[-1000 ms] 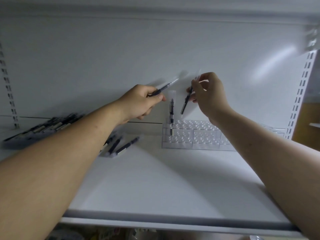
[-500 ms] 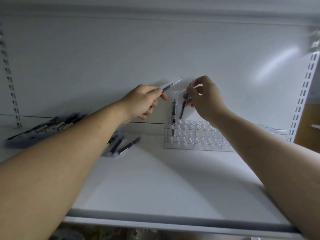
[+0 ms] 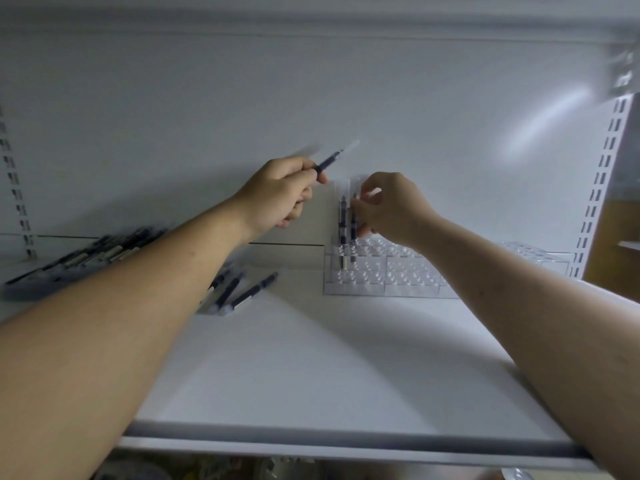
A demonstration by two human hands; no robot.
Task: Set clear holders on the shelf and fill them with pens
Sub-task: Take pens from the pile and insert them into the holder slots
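The clear plastic stepped holder [image 3: 381, 275], dotted with round sockets, sits far back on the white shelf [image 3: 311, 358]. The right hand [image 3: 391, 206] pinches a dark upright pen [image 3: 353, 226] at the holder's back-left corner, just beside another standing pen [image 3: 343, 220]. The left hand [image 3: 280, 192] grips a clear-capped dark pen [image 3: 329, 163].

The light is dim, flat and bluish-grey, with low contrast. A pale streak of glare smears across the back panel [image 3: 540, 123] at the far right. Broad, soft-edged shadows lie on the shelf [image 3: 311, 358] under both forearms, with a paler wedge between them. The wide lens bends the slotted upright [image 3: 602, 174] on the right. The tilted pen [image 3: 329, 164] in the left hand [image 3: 277, 192] blurs at its tip. The upright pen [image 3: 353, 223] pinched by the right hand [image 3: 391, 206] reads sharper, and the loose pens [image 3: 242, 292] are soft.
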